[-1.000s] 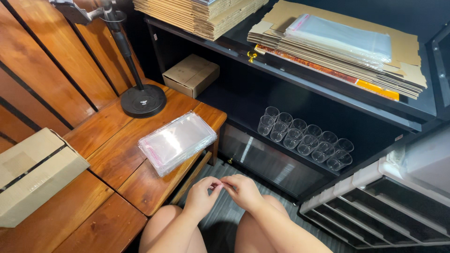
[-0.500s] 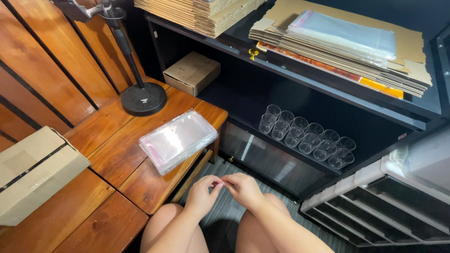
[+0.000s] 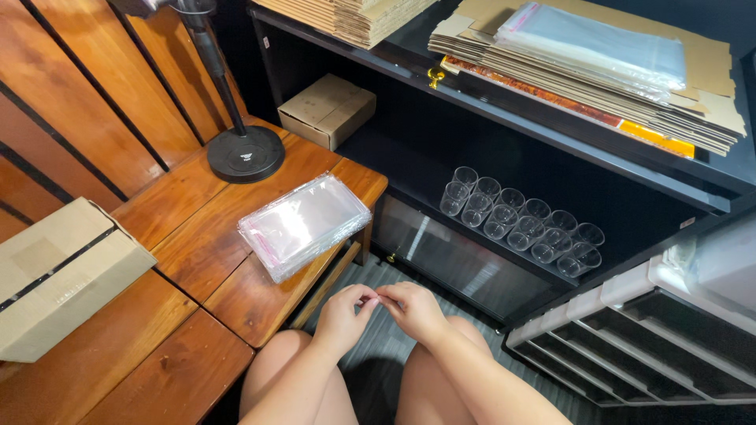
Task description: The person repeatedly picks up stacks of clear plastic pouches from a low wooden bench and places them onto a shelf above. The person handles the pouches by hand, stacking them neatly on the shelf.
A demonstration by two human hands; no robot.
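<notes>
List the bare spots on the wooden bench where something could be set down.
Free: wooden bench planks between the brown cardboard box and the stack of clear plastic bags; also the near corner below that stack. Crowded: around the black round lamp base.

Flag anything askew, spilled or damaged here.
Nothing spilled or damaged. Only oddity: the stack of clear plastic sleeves lies skewed near the wooden table edge. The clear plastic cups stand upright in tidy rows. Both hands meet fingertip to fingertip over the lap.

Boxes and bag packs around tabletop and shelves.
Clear bag stack [image 3: 305, 226] on tabletop; brown boxes at left [image 3: 59, 275] and back [image 3: 327, 110]; flat cartons [image 3: 630, 102] on top shelf.
</notes>
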